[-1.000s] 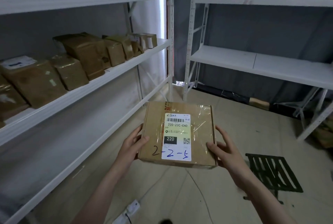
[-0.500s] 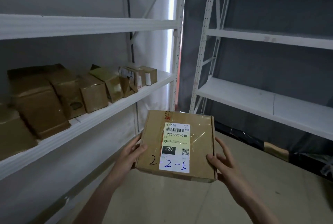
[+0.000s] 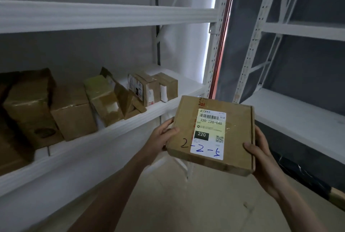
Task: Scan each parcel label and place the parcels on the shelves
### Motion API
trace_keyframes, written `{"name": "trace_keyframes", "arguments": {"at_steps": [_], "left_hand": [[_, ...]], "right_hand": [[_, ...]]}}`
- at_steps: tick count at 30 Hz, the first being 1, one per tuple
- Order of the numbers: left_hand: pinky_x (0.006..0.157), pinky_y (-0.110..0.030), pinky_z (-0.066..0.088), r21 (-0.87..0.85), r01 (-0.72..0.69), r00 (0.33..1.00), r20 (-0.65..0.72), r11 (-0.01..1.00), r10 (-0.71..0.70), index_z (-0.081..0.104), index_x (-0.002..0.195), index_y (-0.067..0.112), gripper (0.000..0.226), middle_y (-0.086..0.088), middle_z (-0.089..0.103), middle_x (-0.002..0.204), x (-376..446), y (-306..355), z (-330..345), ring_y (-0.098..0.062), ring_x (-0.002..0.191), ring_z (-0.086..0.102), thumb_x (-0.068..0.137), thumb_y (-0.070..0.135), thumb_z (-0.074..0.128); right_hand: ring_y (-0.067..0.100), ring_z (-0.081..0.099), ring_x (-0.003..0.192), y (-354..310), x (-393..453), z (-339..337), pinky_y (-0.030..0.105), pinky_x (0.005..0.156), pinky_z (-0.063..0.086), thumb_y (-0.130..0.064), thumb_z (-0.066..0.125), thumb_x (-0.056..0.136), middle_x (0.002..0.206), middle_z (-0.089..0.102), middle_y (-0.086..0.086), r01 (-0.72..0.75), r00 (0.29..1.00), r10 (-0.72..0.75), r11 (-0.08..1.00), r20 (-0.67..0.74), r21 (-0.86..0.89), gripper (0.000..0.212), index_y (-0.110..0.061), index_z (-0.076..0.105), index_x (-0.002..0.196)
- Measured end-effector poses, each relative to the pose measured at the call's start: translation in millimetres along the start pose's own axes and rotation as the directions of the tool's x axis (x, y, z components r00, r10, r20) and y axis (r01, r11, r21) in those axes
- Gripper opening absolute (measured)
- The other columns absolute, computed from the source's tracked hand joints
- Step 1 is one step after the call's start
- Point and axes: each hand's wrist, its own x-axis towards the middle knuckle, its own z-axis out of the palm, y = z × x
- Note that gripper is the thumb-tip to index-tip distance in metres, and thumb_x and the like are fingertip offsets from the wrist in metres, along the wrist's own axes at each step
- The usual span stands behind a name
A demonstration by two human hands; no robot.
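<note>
The box point(image 3: 212, 134) sits between 2 hands. The left hand point(image 3: 161, 134) grips its left edge, thumb on top. The right hand point(image 3: 261, 155) clasps its right edge.

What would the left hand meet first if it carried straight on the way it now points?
Probably the front edge of the left rack's middle shelf, just beyond the left hand, which grips the flat parcel. Depth is unclear; it might pass under that edge instead.
</note>
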Motion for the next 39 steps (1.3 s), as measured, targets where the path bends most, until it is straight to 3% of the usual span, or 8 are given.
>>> {"name": "trace_keyframes", "arguments": {"at_steps": [4, 10, 14, 17, 21, 29, 34, 39], "left_hand": [[0.083, -0.035, 0.058, 0.067, -0.029, 0.996, -0.083, 0.997, 0.034, 0.047, 0.140, 0.025, 0.042, -0.001, 0.067, 0.123, 79.1, 9.5, 18.9, -0.020, 0.105, 0.068, 0.098, 0.023, 0.051], [0.095, -0.033, 0.051, 0.313, -0.083, 0.942, -0.284, 0.946, 0.177, 0.047, 0.133, 0.023, 0.046, 0.002, 0.055, 0.134, 182.9, 21.9, 33.8, -0.013, 0.119, 0.055, 0.091, 0.019, 0.065], [0.091, -0.012, 0.044, 0.503, -0.210, 0.849, -0.331, 0.838, 0.411, 0.047, 0.130, 0.021, 0.049, 0.006, 0.052, 0.127, 226.6, 34.4, 43.4, 0.010, 0.112, 0.048, 0.088, 0.008, 0.068], [0.092, -0.024, 0.049, 0.637, -0.264, 0.789, -0.289, 0.724, 0.541, 0.051, 0.133, 0.015, 0.050, -0.005, 0.055, 0.127, 248.4, 32.1, 48.5, -0.009, 0.113, 0.053, 0.086, 0.012, 0.069], [0.101, -0.039, 0.049, 0.707, -0.205, 0.814, -0.260, 0.676, 0.519, 0.043, 0.140, 0.008, 0.062, -0.011, 0.048, 0.139, 267.1, 21.1, 45.3, -0.022, 0.125, 0.050, 0.086, 0.014, 0.072], [0.088, -0.013, 0.050, 0.662, -0.089, 0.770, -0.428, 0.744, 0.473, 0.046, 0.138, 0.008, 0.051, -0.011, 0.058, 0.125, 273.6, 8.0, 28.9, -0.020, 0.110, 0.059, 0.090, 0.006, 0.063], [0.076, -0.036, 0.056, 0.691, -0.080, 0.706, -0.469, 0.718, 0.530, 0.054, 0.124, 0.008, 0.027, -0.006, 0.065, 0.106, 274.0, 10.2, 24.4, -0.016, 0.090, 0.065, 0.098, 0.018, 0.052], [0.075, -0.034, 0.055, 0.768, -0.017, 0.638, -0.484, 0.640, 0.599, 0.054, 0.127, 0.008, 0.031, -0.006, 0.066, 0.103, 269.2, 6.9, 27.6, -0.015, 0.088, 0.064, 0.100, 0.024, 0.052]], "right_hand": [[0.021, 0.064, 0.106, -12.7, 85.6, -28.5, 0.037, 0.076, 0.055, -0.061, 0.085, 0.042, 0.122, 0.060, -0.007, 0.034, 0.999, -0.034, 0.999, 0.026, -0.017, 0.103, -0.057, 0.038, 0.133], [0.023, 0.048, 0.123, -30.1, 211.3, -43.7, 0.031, 0.074, 0.052, -0.016, 0.068, 0.085, 0.145, 0.038, 0.002, 0.245, 0.969, -0.239, 0.958, 0.056, -0.147, 0.076, -0.062, 0.031, 0.133], [0.001, 0.040, 0.125, -36.5, 277.2, -21.6, 0.021, 0.082, 0.047, -0.013, 0.068, 0.086, 0.140, 0.029, -0.029, 0.463, 0.886, -0.452, 0.844, 0.105, -0.271, 0.086, -0.049, 0.017, 0.145], [-0.001, 0.036, 0.130, -29.3, 318.5, 9.3, 0.015, 0.093, 0.037, -0.028, 0.073, 0.079, 0.147, 0.031, -0.018, 0.544, 0.828, -0.551, 0.746, 0.103, -0.383, 0.091, -0.033, 0.016, 0.150], [0.002, 0.043, 0.116, -16.7, 345.9, 50.9, 0.003, 0.081, 0.030, -0.045, 0.073, 0.073, 0.137, 0.045, 0.001, 0.557, 0.810, -0.573, 0.683, 0.126, -0.472, 0.095, -0.025, 0.022, 0.150], [0.009, 0.037, 0.127, 12.3, 378.9, 80.0, 0.004, 0.087, 0.034, -0.022, 0.086, 0.068, 0.141, 0.036, 0.010, 0.659, 0.751, -0.594, 0.638, 0.289, -0.399, 0.102, -0.024, 0.020, 0.146], [-0.006, 0.033, 0.117, 20.2, 391.5, 93.4, -0.007, 0.087, 0.031, -0.006, 0.076, 0.077, 0.141, 0.035, 0.018, 0.680, 0.732, -0.589, 0.663, 0.342, -0.314, 0.086, -0.003, 0.024, 0.146], [0.008, 0.037, 0.127, 28.2, 401.0, 97.8, 0.008, 0.098, 0.037, -0.014, 0.071, 0.084, 0.141, 0.028, -0.002, 0.669, 0.732, -0.574, 0.707, 0.367, -0.229, 0.081, -0.019, 0.019, 0.145]]}}
